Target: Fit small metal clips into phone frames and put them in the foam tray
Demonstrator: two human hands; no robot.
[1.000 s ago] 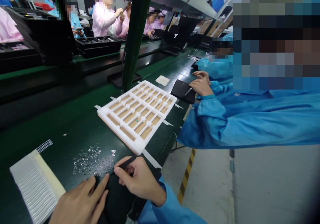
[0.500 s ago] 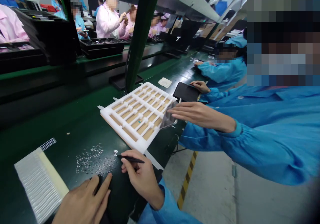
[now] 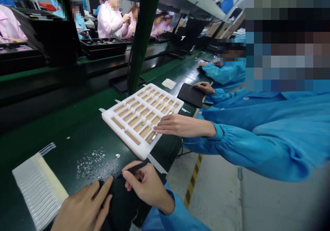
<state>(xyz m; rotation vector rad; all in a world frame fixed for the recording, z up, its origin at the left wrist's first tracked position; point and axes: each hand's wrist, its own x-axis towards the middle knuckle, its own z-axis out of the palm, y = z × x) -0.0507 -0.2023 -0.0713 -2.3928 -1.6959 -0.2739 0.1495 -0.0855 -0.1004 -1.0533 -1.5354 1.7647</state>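
Black tweezers are held in my right hand, closed around them like a pen. Their tip points down at the bench just beside my left index fingertip. My left hand lies with its fingers stretched out and apart at the near edge. Under and between those fingers is something dark, mostly hidden, whose kind I cannot make out. Beyond my fingertips many tiny shiny pieces are scattered over the bench. A small crumpled silvery bit lies to their right. Left of my left hand is a sheet of thin whitish strips.
A white foam tray with tan-bottomed slots sits on the dark green bench. A co-worker's hand reaches over its right edge. Behind it rises a green post. A black flat case lies farther right.
My tweezers have moved left and down, from the crumpled silvery bit to beside my left fingertips. The co-worker's hand has lowered onto the foam tray with a clear flat piece, now mostly hidden.
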